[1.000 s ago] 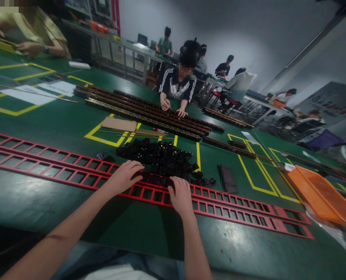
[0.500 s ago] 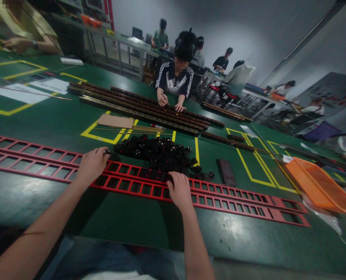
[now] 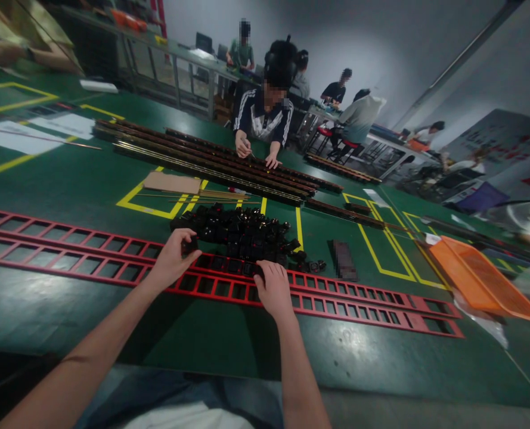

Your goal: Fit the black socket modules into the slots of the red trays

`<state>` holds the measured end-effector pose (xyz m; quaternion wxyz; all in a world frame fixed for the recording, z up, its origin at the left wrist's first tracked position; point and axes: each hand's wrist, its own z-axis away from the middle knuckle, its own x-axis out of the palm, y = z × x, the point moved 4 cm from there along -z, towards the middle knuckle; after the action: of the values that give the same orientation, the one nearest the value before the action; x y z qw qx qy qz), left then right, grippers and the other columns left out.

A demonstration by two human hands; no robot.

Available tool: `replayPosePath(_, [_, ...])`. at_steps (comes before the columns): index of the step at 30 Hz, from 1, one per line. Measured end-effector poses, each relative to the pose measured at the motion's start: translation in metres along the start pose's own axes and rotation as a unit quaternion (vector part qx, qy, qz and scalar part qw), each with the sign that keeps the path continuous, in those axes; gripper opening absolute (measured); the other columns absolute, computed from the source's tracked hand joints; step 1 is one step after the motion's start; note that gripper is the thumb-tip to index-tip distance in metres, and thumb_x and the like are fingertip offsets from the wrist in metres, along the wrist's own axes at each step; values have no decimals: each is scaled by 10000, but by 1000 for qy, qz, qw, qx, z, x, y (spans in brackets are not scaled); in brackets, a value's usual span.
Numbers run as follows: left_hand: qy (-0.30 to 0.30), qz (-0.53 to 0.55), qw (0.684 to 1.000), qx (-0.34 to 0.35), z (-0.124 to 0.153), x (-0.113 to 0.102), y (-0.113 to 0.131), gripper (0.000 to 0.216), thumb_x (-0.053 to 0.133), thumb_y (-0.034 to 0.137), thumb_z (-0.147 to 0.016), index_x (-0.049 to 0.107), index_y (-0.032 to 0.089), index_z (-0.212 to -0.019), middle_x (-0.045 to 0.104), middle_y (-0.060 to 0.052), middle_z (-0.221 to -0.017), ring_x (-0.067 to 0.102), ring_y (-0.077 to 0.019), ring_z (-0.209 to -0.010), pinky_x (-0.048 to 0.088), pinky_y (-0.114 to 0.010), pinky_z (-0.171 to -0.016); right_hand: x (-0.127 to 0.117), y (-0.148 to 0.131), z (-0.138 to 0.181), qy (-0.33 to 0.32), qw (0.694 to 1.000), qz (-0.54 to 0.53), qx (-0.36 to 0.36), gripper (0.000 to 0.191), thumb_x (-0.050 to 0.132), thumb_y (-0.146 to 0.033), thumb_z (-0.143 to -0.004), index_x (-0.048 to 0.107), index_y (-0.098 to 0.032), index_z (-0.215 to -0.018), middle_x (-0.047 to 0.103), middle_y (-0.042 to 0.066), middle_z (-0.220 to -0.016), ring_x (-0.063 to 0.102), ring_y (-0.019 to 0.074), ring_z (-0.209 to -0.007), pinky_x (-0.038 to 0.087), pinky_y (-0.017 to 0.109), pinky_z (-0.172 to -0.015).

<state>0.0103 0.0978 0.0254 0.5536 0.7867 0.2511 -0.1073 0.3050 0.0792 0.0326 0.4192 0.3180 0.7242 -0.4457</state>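
A long red ladder-like frame (image 3: 345, 287) with two rows of square openings lies across the table before me. Small black square parts (image 3: 233, 266) sit in several openings of its far row, between my hands. Behind the frame is a heap of loose black parts (image 3: 247, 229). My left hand (image 3: 173, 262) is over the frame at the heap's left end, thumb and forefinger around a small black part (image 3: 192, 243). My right hand (image 3: 273, 287) rests on the frame, its curled fingers closed at a black part (image 3: 259, 270) at the right end of the seated ones, which they partly hide.
Long dark rails (image 3: 211, 173) lie farther back, where a co-worker (image 3: 262, 119) leans over them. Cardboard (image 3: 171, 182) and thin rods (image 3: 224, 195) lie left of centre. A dark flat block (image 3: 344, 260) and an orange basket (image 3: 479, 274) are to the right.
My left hand has moved right along the frame to the heap's left end, its thumb and forefinger now farther apart. My right hand stays by the seated parts. The view has shifted slightly.
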Motion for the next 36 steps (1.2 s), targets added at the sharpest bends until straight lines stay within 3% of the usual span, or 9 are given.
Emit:
replayPosePath(2, [-4, 33, 999, -12, 1, 3, -3, 309, 635, 345, -798, 381, 228, -932, 544, -81, -1179, 614, -207, -1006, 560, -373, -829, 0, 0, 0, -1, 1000, 2, -1, 319, 517, -206, -955, 594, -200, -1264, 654, 87, -1258, 554, 247, -1189, 368, 442, -1098])
replayPosePath(5, [-24, 87, 996, -23, 1, 2, -7, 413, 649, 350, -799, 410, 219, -1110, 533, -78, -1187, 641, -190, -968, 560, -391, -865, -1, -1, 0, -2, 1000, 6, -2, 324, 510, -204, -954, 592, -194, -1268, 656, 90, -1258, 553, 242, -1195, 373, 442, -1098])
replayPosePath(8, [-53, 52, 997, -6, 0, -1, -6, 487, 634, 352, -834, 454, 215, -1265, 552, -77, -1190, 618, -224, -1076, 527, -430, -959, -1, 0, 0, -3, 1000, 2, -1, 328, 508, -207, -954, 591, -196, -1271, 654, 91, -1260, 554, 246, -1195, 374, 444, -1096])
replayPosePath(12, [-74, -19, 997, 28, 0, -3, 0, 391, 631, 359, -853, 584, 229, -1219, 588, -70, -1219, 561, -262, -1189, 489, -450, -1022, 0, 0, 0, -2, 1000, 0, 0, 326, 500, -211, -959, 593, -207, -1271, 652, 89, -1264, 555, 249, -1195, 372, 446, -1095])
replayPosePath(16, [-81, 5, 997, 0, 1, -3, 4, 421, 668, 396, -824, 609, 218, -1201, 637, -69, -1215, 602, -261, -1149, 523, -427, -978, 0, 0, 0, -4, 1000, -3, -4, 321, 496, -206, -962, 592, -193, -1268, 652, 90, -1261, 550, 251, -1196, 368, 443, -1097])
replayPosePath(20, [-105, 25, 993, -40, 3, 0, 3, 458, 678, 407, -806, 605, 215, -1216, 672, -62, -1194, 663, -241, -1030, 554, -418, -933, -1, -1, 0, -6, 1000, -7, -3, 322, 495, -214, -965, 591, -197, -1271, 651, 91, -1260, 550, 254, -1195, 366, 449, -1097])
replayPosePath(29, [-113, 40, 991, -50, 3, 5, -1, 457, 702, 416, -785, 587, 211, -1176, 677, -65, -1170, 672, -252, -1052, 548, -437, -968, -2, -1, 0, -7, 1000, -8, 3, 326, 507, -208, -961, 589, -192, -1276, 651, 88, -1265, 548, 250, -1195, 352, 450, -1112])
replayPosePath(36, [-105, -2, 994, -6, 3, 0, -1, 672, 739, 449, -776, 511, 228, -1368, 674, -73, -1223, 576, -283, -1196, 428, -471, -1076, 2, 1, -1, -7, 1000, 0, -2, 326, 510, -206, -958, 590, -188, -1273, 651, 90, -1271, 548, 256, -1203, 347, 451, -1107])
